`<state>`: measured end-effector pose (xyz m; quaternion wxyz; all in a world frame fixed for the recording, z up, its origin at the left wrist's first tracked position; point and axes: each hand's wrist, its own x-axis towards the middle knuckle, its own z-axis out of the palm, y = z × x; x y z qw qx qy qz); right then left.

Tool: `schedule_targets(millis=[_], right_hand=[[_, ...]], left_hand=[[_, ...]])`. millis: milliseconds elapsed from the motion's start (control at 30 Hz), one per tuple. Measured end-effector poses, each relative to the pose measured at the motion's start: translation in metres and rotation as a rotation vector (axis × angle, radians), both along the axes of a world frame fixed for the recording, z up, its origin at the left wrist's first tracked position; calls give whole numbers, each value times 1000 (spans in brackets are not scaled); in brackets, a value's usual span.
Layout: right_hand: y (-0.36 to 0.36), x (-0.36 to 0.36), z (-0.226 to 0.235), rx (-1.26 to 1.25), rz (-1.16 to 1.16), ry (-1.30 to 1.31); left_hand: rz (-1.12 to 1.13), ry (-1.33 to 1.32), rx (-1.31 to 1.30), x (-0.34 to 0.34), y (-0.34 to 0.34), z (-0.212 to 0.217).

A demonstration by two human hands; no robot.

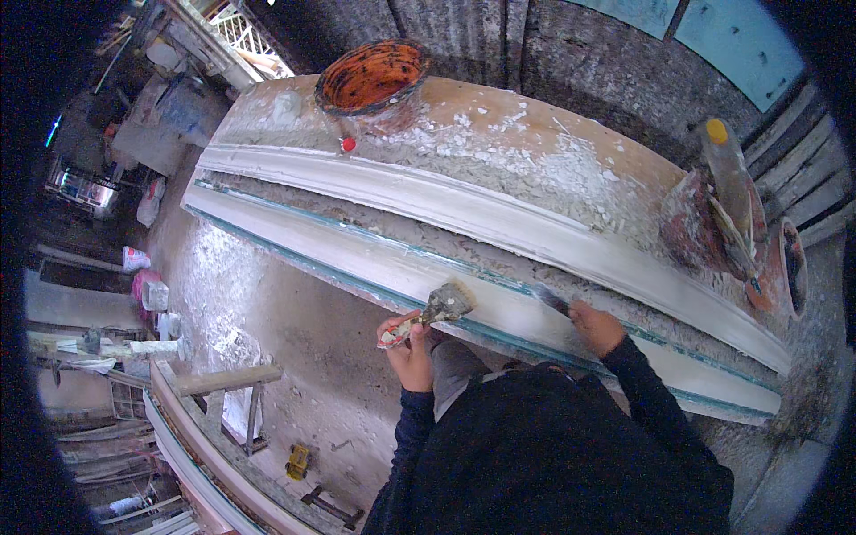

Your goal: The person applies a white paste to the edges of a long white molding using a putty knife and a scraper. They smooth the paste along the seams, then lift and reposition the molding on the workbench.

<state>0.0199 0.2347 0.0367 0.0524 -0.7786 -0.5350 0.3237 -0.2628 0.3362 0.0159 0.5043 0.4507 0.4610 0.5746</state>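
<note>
Far left, beyond the left fingers: near board [276, 228], white face, teal edges. It runs slantwise past the left fingertips and on beneath the right ones. This is the piece being worked. Farther from both sets of fingers lies a second white strip [312, 168], ridged along its length, on the same bench. Yellow object [297, 462] on the floor, down and left of the left fingers; kind unclear.

Orange basin [373, 82], dark-spotted inside, well beyond the left fingers. Small red cap [348, 144] just on the near side of it.

Left hand [412, 352]: fingers wrapped about the pale, red-marked handle of a broad flat tool [450, 301], head caked grey, lighter along the end. Brush or scraper, cannot tell. Head hangs over the board; contact uncertain.

Right hand [597, 328]: fingers grasping a bladed tool [553, 301], which points left from the fingertips onto the board's far side. Blade blurred.

Pale flakes [575, 165] strewn beyond the right fingers. Farther right, a yellow-capped bottle [724, 156], then a reddish container [790, 267].

Judgement: surface smoothing or scraping in hand, right hand leading, left holding its tool ready. Next move probably calls for a flat, even blade angle along the teal edge, right grip firm, left tool kept out of its path.
</note>
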Motion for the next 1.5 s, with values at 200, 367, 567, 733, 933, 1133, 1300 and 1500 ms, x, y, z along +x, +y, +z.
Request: schedule_targets(millis=[200, 367, 567, 733, 933, 1133, 1300, 1500], right_hand=[[72, -63, -11, 142, 39, 67], [31, -26, -15, 201, 68, 49], [5, -9, 3, 50, 66, -118], [69, -65, -13, 219, 79, -87], [77, -52, -8, 140, 199, -60], [-2, -6, 16, 41, 95, -157], [33, -32, -1, 127, 145, -122], [89, -74, 5, 193, 168, -106]], left_hand=[[-52, 40, 18, 0, 3, 5], [-27, 59, 12, -3, -3, 0], [-37, 0, -17, -4, -7, -4], [-56, -17, -12, -2, -4, 0], [-82, 24, 18, -9, 2, -7], [-75, 30, -10, -10, -2, 0], [-64, 39, 28, -8, 0, -6], [-68, 71, 23, -9, 0, -4]])
